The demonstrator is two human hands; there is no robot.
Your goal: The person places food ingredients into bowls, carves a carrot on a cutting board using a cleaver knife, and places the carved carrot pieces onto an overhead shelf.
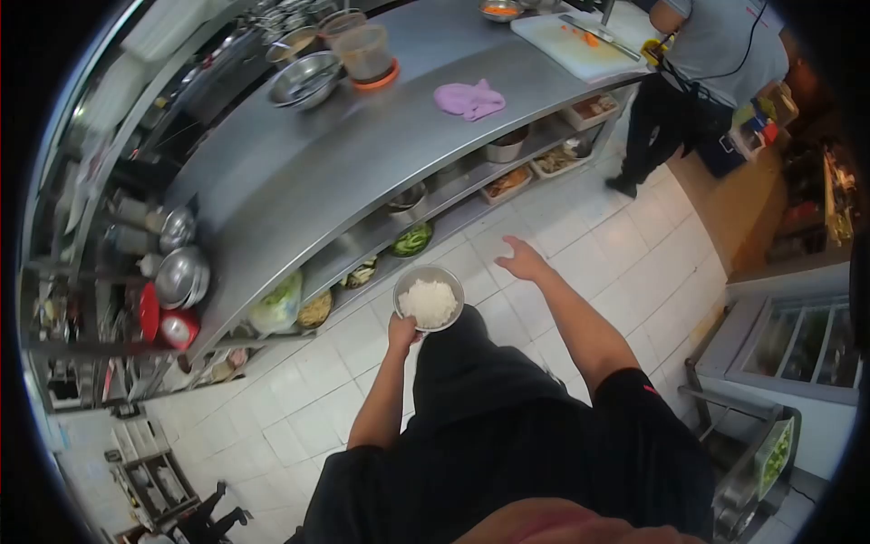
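Over white floor tiles, left hand [401, 331] grips the rim of one metal bowl [429, 297] w/ white rice, fingers closed on it. Right hand [523, 261] is free, fingers spread open. Step looks like carrying the bowl beside the steel counter [362, 154]; next move probably needs a steady level hold. One pink cloth [468, 98] lies there; one other person [716, 54] stands at a cutting board [580, 41].
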